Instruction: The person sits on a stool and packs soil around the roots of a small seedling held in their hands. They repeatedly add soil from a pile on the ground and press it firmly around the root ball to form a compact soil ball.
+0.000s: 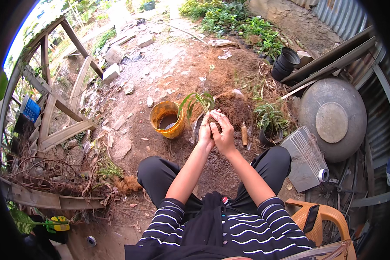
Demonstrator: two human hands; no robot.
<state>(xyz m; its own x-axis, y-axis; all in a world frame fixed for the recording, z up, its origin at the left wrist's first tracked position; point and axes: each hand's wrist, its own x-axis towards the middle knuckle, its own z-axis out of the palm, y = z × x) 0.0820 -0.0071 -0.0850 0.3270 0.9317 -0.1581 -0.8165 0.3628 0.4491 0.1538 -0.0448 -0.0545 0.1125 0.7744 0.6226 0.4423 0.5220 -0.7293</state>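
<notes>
Both my hands close around the base of a small leafy plant (198, 101), whose long green leaves arch out above my fingers. My left hand (205, 131) cups it from the left, and my right hand (223, 130) from the right, fingertips meeting at the stems. Soil is smeared on my fingers; the roots are mostly hidden between my palms. Left of my hands stands an orange bucket (175, 130) with dark liquid inside. On the right, a wooden-handled tool (244, 135) rests on the ground beside brown fibre (232, 109). Farther right is a potted plant (271, 121).
Stacked black pots (285, 64) and a large round grey vessel (333, 120) stand at right, near a grey slab (304, 159). An orange plastic chair (336, 216) holds a phone (311, 218). Wooden frame pieces (66, 135) and dry branches (52, 165) crowd the left.
</notes>
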